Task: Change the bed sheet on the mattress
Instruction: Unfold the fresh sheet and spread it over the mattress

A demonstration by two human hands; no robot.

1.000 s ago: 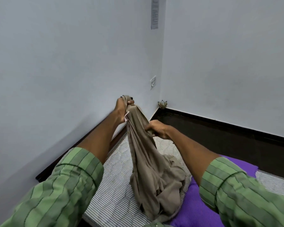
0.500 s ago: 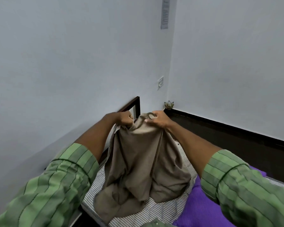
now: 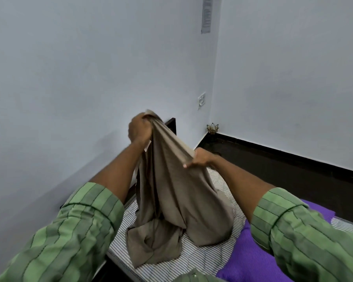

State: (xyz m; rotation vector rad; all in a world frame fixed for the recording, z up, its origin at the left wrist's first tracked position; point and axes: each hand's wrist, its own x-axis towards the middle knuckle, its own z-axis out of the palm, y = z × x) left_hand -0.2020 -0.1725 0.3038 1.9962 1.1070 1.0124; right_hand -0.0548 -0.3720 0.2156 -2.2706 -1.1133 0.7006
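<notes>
A taupe bed sheet (image 3: 171, 200) hangs bunched between my hands, and its lower folds pile on the striped mattress (image 3: 202, 259). My left hand (image 3: 138, 129) grips the sheet's top end, raised high near the wall. Lower and to the right, my right hand (image 3: 200, 158) pinches the sheet's edge. The stretch of edge between the two hands is pulled taut. Both forearms reach out of green striped sleeves.
A purple cloth (image 3: 251, 259) lies on the mattress at the right. The dark bed frame (image 3: 171, 124) stands against the left wall. A small lotus-shaped holder (image 3: 212, 128) sits on the dark floor in the corner. A wall switch (image 3: 201, 100) is above it.
My hands, close together at one height half a second ago, have drawn apart: the left rose, the right slid down along the edge, stretching the sheet between them.
</notes>
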